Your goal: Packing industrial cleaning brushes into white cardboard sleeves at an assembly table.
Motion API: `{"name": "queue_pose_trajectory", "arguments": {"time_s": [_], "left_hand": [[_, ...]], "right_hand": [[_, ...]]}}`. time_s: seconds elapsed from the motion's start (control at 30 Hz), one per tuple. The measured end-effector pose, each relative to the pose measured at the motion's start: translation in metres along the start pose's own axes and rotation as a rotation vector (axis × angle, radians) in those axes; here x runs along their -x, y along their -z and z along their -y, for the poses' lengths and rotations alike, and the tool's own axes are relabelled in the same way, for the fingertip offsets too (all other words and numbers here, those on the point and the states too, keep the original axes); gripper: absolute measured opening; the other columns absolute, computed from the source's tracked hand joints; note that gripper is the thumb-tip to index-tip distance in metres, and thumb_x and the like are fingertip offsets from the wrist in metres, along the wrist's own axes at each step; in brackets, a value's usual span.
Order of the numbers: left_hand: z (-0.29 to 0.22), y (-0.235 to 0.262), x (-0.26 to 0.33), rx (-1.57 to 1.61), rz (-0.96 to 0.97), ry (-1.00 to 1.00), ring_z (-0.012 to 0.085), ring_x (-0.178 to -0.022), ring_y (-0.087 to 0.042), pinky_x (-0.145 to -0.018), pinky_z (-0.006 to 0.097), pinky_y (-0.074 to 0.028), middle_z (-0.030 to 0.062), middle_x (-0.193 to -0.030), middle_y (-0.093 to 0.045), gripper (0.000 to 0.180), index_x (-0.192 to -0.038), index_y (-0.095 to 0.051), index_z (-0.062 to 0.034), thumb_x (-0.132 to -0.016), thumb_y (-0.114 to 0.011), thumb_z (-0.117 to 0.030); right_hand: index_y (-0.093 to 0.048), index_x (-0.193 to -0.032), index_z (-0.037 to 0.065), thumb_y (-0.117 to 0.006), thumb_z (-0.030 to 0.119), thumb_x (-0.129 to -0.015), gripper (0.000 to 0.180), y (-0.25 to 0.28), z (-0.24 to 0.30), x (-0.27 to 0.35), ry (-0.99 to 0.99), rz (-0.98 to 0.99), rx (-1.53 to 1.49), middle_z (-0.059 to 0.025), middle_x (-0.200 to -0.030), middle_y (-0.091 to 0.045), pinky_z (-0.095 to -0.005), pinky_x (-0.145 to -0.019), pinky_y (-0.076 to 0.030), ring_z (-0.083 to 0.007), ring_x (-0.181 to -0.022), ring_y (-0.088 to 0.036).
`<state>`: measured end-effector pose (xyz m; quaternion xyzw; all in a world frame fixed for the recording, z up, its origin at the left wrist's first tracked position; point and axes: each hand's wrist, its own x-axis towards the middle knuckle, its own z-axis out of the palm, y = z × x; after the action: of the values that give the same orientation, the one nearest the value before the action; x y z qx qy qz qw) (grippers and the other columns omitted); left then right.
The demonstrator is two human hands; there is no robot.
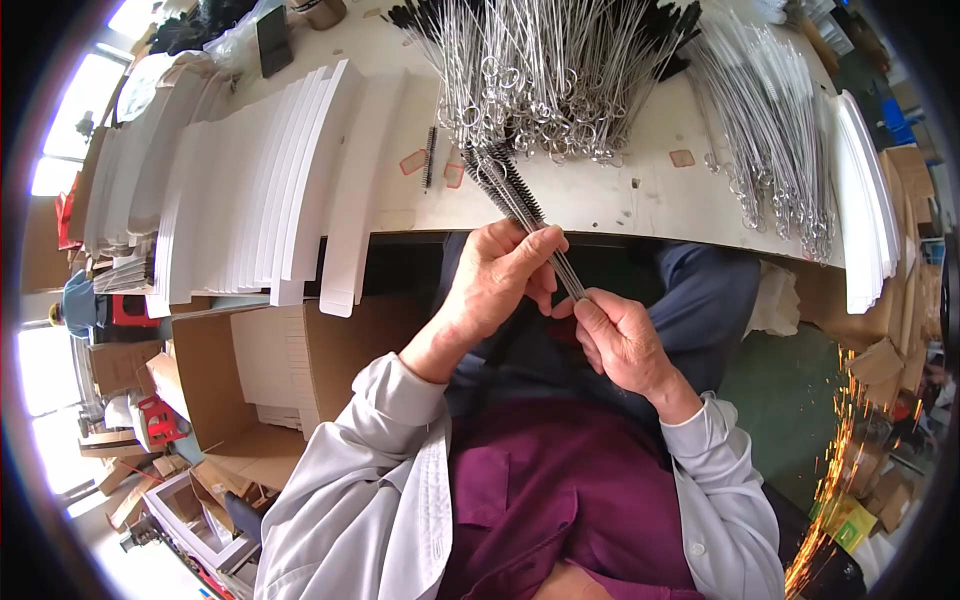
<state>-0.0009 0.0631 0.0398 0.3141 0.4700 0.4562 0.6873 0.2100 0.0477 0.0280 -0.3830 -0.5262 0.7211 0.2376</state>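
Boxes (265, 200), long and white, lie side by side at the left of my table (650, 205). Below them an open carton (340, 380) holds more white pieces. Behind the row leans a dark phone (273, 42). One loose brush (430, 158) lies near the middle, black and thin. My left hand (505, 268) is closed around a bunch of brushes (506, 182), which slants over the table's near edge, dark bristles upward. Beyond it spreads a big heap of looped wire brushes (545, 85). My right hand (620, 338), near the left, pinches the lower wire ends; my fingers probably hide the tips. Farther right lies a pile of pale brushes (775, 130), loops toward me, sparks (835, 480) fly below, and white cartons (865, 205) stand at the far end.
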Motion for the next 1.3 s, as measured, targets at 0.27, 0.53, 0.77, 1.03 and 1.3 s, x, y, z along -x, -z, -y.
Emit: {"name": "queue_pose_trajectory", "arguments": {"time_s": [0.27, 0.53, 0.77, 1.03, 1.3], "left_hand": [[-0.007, -0.001, 0.003, -0.016, -0.031, -0.081, 0.0135, -0.062, -0.067, -0.056, 0.028, -0.058, 0.0091, -0.076, -0.068, 0.034, -0.102, -0.066, 0.0046, -0.104, -0.066, -0.029], [-0.055, 0.084, 0.042, -1.657, -0.724, -0.354, 0.0394, -0.114, -0.065, -0.095, 0.047, -0.053, 0.023, -0.12, -0.066, 0.067, -0.135, -0.053, 0.0049, -0.085, -0.081, -0.03], [-0.059, 0.104, 0.036, -1.709, -0.75, 0.145, 0.0412, -0.118, -0.062, -0.101, 0.048, -0.051, 0.0257, -0.124, -0.063, 0.067, -0.13, -0.055, 0.0082, -0.081, -0.084, -0.027], [-0.062, 0.125, 0.046, -1.314, -0.811, -0.053, 0.0334, -0.094, -0.071, -0.085, 0.042, -0.059, 0.023, -0.101, -0.069, 0.039, -0.112, -0.061, 0.007, -0.082, -0.069, -0.017], [-0.067, 0.11, 0.034, 0.101, -0.389, -0.351, 0.0225, -0.083, -0.066, -0.076, 0.038, -0.058, 0.0183, -0.101, -0.066, 0.049, -0.133, -0.052, 0.0067, -0.09, -0.065, -0.012]], "right_hand": [[-0.063, -0.126, 0.002, -0.054, 0.012, -0.108, 0.023, -0.017, 0.014, -0.015, 0.343, -0.22, 0.448, -0.0065, -0.069, -0.057, -0.0309, -0.057, -0.048, -0.0138, -0.059, -0.057], [-0.065, -0.132, 0.001, -0.053, 0.017, -0.111, 0.03, -0.002, 0.01, -0.019, 0.284, -0.215, 0.295, 0.0028, -0.068, -0.044, -0.0246, -0.054, -0.037, -0.0061, -0.06, -0.042], [-0.066, -0.13, 0.0, -0.052, 0.017, -0.111, 0.029, -0.012, 0.001, -0.024, 0.267, -0.163, 0.266, 0.0026, -0.068, -0.044, -0.024, -0.054, -0.038, -0.0059, -0.061, -0.042], [-0.066, -0.128, -0.001, -0.052, 0.017, -0.111, 0.029, -0.006, -0.003, -0.02, 0.25, -0.177, 0.239, 0.0034, -0.069, -0.044, -0.0241, -0.053, -0.036, -0.0055, -0.06, -0.041], [-0.067, -0.127, -0.002, -0.055, 0.015, -0.109, 0.027, -0.013, 0.017, -0.007, 0.239, -0.093, 0.273, 0.001, -0.067, -0.046, -0.0247, -0.052, -0.037, -0.006, -0.057, -0.041]]}}
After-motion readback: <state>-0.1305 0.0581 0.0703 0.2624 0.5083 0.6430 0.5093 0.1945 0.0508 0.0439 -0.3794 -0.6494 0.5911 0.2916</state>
